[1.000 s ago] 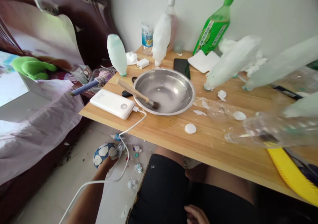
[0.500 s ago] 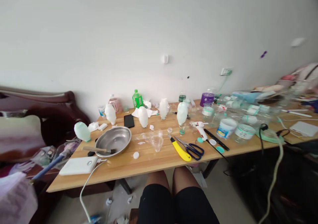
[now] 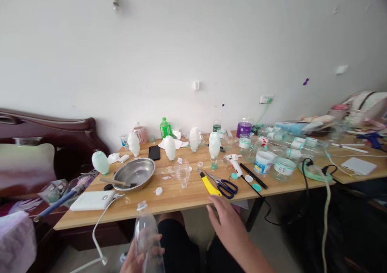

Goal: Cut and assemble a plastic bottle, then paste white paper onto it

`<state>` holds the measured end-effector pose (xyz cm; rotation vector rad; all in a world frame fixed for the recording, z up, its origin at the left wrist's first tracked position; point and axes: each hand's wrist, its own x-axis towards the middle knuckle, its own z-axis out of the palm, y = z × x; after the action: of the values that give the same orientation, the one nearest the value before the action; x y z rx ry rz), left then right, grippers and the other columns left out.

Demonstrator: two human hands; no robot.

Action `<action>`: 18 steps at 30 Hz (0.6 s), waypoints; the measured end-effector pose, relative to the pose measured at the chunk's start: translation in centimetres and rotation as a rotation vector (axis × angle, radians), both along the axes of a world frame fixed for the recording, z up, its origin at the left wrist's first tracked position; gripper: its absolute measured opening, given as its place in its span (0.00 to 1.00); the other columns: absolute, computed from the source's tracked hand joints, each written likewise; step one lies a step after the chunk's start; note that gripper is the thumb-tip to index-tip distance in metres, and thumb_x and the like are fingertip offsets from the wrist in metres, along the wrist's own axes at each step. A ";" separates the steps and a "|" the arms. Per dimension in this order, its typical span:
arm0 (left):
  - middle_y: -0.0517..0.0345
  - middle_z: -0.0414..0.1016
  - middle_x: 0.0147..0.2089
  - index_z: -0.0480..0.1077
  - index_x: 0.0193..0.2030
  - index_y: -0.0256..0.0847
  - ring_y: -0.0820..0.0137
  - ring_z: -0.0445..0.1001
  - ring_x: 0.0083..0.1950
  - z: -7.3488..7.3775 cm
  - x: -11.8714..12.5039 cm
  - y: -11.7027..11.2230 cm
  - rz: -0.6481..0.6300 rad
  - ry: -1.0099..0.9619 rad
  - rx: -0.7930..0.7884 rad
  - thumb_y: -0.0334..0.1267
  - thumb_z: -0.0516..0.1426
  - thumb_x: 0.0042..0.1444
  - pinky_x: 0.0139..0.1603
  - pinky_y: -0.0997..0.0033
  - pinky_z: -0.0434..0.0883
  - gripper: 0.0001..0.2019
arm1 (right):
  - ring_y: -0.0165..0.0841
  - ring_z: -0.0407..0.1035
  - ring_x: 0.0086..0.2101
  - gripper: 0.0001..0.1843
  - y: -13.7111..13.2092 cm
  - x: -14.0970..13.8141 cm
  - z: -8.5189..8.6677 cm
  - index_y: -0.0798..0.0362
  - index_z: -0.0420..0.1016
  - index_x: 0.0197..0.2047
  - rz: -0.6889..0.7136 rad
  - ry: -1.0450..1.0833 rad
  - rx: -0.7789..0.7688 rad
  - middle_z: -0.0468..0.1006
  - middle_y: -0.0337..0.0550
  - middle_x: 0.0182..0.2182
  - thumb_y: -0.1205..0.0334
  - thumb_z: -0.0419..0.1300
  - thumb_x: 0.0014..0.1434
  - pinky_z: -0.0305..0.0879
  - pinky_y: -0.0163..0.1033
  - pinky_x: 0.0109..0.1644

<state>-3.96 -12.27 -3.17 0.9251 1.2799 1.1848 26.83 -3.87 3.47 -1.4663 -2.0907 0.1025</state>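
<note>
With our left hand (image 3: 142, 257) gripping the clear bottle (image 3: 145, 236) firmly, we should guide our right hand (image 3: 226, 224), fingers spread, toward the yellow knife (image 3: 209, 184) handle.

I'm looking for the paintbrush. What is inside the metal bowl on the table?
A wooden-handled brush lies across the metal bowl, bristles inside and handle over the left rim. The bowl's floor under the brush is hidden.

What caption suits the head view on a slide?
Left hand holds a clear plastic bottle below the wooden table; right hand reaches, open, toward the yellow knife and scissors.
</note>
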 end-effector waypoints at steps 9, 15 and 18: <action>0.47 0.67 0.67 0.53 0.69 0.47 0.52 0.69 0.65 9.7 1.3 3.4 -0.102 0.975 0.118 0.57 0.54 0.60 0.63 0.53 0.65 0.34 | 0.55 0.68 0.50 0.16 8.6 -2.5 0.3 0.61 0.74 0.52 -0.181 -0.240 -0.087 0.74 0.65 0.47 0.68 0.58 0.61 0.66 0.54 0.50; 0.52 0.70 0.66 0.55 0.71 0.55 0.52 0.72 0.62 11.7 1.3 5.4 -0.330 1.406 0.246 0.51 0.57 0.59 0.60 0.54 0.69 0.33 | 0.53 0.67 0.52 0.17 9.7 -1.7 0.4 0.60 0.73 0.54 -0.196 -0.097 -0.105 0.76 0.65 0.47 0.71 0.56 0.62 0.62 0.55 0.54; 0.51 0.70 0.66 0.56 0.71 0.55 0.51 0.72 0.61 11.6 1.3 6.4 -0.381 1.443 0.251 0.49 0.59 0.59 0.60 0.51 0.68 0.33 | 0.49 0.65 0.57 0.21 10.5 -1.8 0.2 0.57 0.68 0.59 -0.122 0.060 -0.102 0.74 0.61 0.54 0.66 0.58 0.63 0.60 0.53 0.60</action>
<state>-2.66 -5.89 8.45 2.2866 1.8728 0.2223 25.00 6.66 3.70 -1.6275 -1.9681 0.2061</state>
